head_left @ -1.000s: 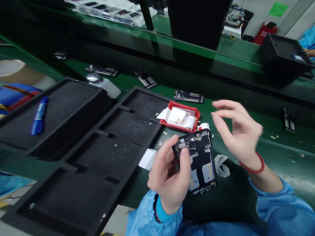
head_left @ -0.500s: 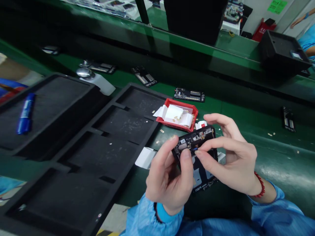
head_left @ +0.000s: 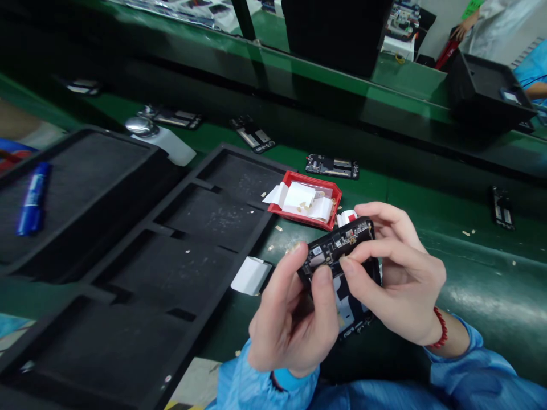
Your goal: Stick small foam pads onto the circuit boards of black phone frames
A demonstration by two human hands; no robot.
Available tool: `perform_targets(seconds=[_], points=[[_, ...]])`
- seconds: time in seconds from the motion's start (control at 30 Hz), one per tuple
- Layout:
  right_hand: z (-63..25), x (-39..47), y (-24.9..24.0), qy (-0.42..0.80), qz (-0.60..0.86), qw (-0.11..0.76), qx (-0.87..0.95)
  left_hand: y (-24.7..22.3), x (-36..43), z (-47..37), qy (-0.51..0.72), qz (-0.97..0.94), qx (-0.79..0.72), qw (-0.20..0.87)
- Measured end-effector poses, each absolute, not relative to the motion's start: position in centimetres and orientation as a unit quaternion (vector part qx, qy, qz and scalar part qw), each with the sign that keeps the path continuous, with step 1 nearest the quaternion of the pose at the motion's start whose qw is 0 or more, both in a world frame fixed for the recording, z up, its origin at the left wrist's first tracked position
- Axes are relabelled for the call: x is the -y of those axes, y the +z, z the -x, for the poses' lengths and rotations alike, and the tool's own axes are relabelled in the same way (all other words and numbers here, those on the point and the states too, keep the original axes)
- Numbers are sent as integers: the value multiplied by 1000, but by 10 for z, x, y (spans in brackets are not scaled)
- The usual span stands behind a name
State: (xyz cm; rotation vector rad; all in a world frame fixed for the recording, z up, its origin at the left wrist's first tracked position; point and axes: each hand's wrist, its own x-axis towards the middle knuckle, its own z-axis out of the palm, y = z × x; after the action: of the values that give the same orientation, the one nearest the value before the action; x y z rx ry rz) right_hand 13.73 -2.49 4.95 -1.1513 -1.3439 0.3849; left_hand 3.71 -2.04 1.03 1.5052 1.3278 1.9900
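Note:
An opened phone (head_left: 351, 302), its circuit board showing along the upper end, is held tilted between both hands. My left hand (head_left: 294, 319) grips the left edge, thumb on the board's lower border and index finger at the top corner. My right hand (head_left: 395, 273) closes round the right edge; its thumb and index fingertips meet at the lower border of the board, and whether something tiny is pinched there is hidden. Just beyond the phone sits a red tray (head_left: 305, 199) with white paper strips and small tan bits.
Left of the hands lies a black compartmented tray (head_left: 205, 188), beside a black block bearing a blue marker (head_left: 33, 198). A white bottle with metal cap (head_left: 171, 145) stands behind. Several phone assemblies, including one circuit board (head_left: 332, 166), lie along the back. Other people are at upper right.
A small blue spot at my right fingertips no longer shows. Both hands stay on the phone, barely shifted. Another person's arm has come in at the upper right.

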Motion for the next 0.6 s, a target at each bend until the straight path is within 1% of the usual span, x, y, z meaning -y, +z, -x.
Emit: perform_targets(seconds=[0.2,0.37,0.6], points=[[-135,25,47,165,505,626,570,16,17,-40,694,-527,-459,172],[-137,28,48,170,497,628,574,19,15,-42,701,-530,-455,145],[-140,35,48,201,468,632,584,23,19,-43,690,-518,-471,185]])
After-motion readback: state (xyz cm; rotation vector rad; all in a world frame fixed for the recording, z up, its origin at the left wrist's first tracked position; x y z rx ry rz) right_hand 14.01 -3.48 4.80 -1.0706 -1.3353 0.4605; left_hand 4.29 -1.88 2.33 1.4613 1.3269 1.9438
